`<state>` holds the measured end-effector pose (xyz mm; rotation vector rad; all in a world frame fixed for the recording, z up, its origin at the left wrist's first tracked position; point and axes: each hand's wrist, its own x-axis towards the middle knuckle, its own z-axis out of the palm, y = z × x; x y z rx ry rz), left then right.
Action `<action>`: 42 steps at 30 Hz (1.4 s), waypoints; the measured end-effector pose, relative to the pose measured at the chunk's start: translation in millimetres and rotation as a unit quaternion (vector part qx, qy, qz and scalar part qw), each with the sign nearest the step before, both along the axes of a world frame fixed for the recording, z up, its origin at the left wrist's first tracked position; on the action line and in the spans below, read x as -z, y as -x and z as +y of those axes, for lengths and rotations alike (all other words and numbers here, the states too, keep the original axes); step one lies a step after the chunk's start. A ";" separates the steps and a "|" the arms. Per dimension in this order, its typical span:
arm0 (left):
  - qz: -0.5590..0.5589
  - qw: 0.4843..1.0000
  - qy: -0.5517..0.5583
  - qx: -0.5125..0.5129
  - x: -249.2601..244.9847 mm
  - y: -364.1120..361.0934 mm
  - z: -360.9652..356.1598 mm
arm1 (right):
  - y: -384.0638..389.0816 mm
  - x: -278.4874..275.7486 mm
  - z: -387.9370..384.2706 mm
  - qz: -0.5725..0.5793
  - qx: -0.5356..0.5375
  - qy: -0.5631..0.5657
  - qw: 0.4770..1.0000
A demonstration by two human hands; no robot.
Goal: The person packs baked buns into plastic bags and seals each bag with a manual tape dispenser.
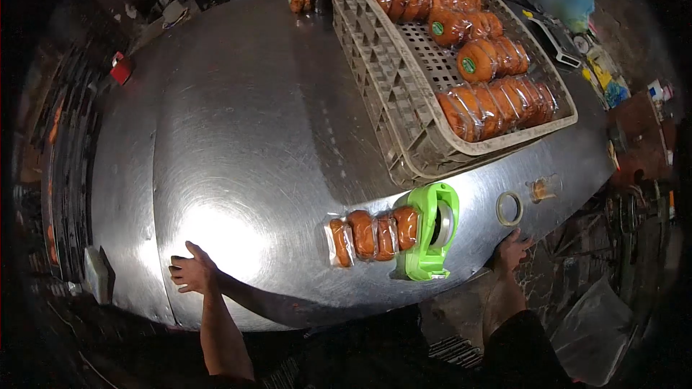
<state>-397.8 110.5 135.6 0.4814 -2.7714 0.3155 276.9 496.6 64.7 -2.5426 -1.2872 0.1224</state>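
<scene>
My left hand [193, 270] rests over the metal table at the lower left, fingers spread, holding nothing. At the table's near edge on the right is my right hand [512, 251], fingers apart and nothing seen in them, just below a tape ring [499, 210]. Between the hands, several brown buns [365, 234] in clear plastic lie in a row. Their right end touches or nearly touches a bright green tape dispenser [422, 241] with a roll in it.
A grey plastic crate [404, 126] holding rows of wrapped buns [497, 108], some with green stickers, stands on the metal table [238, 130]. A small clear amber item [544, 188] lies right of the tape ring. A red object [121, 68] sits at the far left edge.
</scene>
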 end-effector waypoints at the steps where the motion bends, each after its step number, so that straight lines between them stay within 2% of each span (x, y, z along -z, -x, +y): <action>1: -0.007 1.000 0.003 -0.004 -2.3 -0.9 1.0 | 33.9 -30.0 -3.5 0.031 0.045 -0.012 0.998; 2: -0.001 1.000 0.004 -0.003 -1.3 -1.0 0.3 | 54.6 -49.4 -6.6 0.062 0.089 -0.023 0.994; 4: 0.011 1.000 0.006 0.000 0.8 0.4 -0.4 | 46.5 -45.7 -7.9 0.068 0.074 -0.016 0.995; 5: 0.023 1.000 0.020 0.003 -0.7 -1.9 1.7 | 34.4 -34.9 -5.9 0.070 0.065 -0.012 0.995; 7: 0.025 0.999 0.022 0.005 0.4 -0.9 1.1 | -1.2 7.0 1.9 -0.001 -0.006 -0.017 1.000; 10: 0.018 1.000 0.014 0.004 -1.1 -1.2 1.0 | -14.7 23.1 1.9 -0.034 -0.044 -0.035 0.998; 12: 0.016 1.000 0.008 0.002 -0.5 -0.6 0.7 | 3.1 5.8 -0.6 0.008 -0.002 -0.038 0.999; 14: 0.020 1.000 0.006 0.000 3.5 2.1 -2.2 | 59.4 -57.2 -9.4 0.087 0.083 -0.026 0.992; 20: 0.016 1.000 0.021 0.004 -1.6 -2.5 0.9 | 60.0 -56.0 -8.5 0.069 0.095 -0.008 0.993; 22: 0.022 0.999 0.025 0.006 1.2 -0.3 -0.6 | 37.7 -33.2 -4.3 0.024 0.046 0.009 0.999; 24: 0.025 0.999 0.028 0.005 4.2 0.6 -2.6 | 37.3 -34.5 -5.0 0.024 0.045 0.011 0.999; 26: 0.027 0.999 0.028 0.000 5.3 1.6 -2.5 | 69.4 -68.2 -11.5 0.070 0.090 -0.003 0.993; 32: 0.052 0.998 0.028 0.011 4.9 0.3 -2.0 | 59.7 -57.8 -10.2 0.074 0.078 -0.015 0.994; 37: 0.023 1.000 0.014 -0.007 -3.4 -1.7 4.5 | 59.2 -61.3 -8.7 0.071 0.089 -0.008 0.993; 38: 0.020 1.000 0.015 -0.006 -5.3 -2.1 4.4 | 60.9 -62.5 -8.8 0.074 0.084 -0.008 0.994; 40: 0.010 1.000 0.012 -0.007 -10.1 -5.6 7.2 | 26.5 -23.4 -10.0 -0.010 -0.011 0.005 1.000; 42: 0.009 1.000 0.012 -0.008 -11.4 -7.2 8.3 | 23.9 -18.5 -7.9 -0.009 -0.022 -0.013 1.000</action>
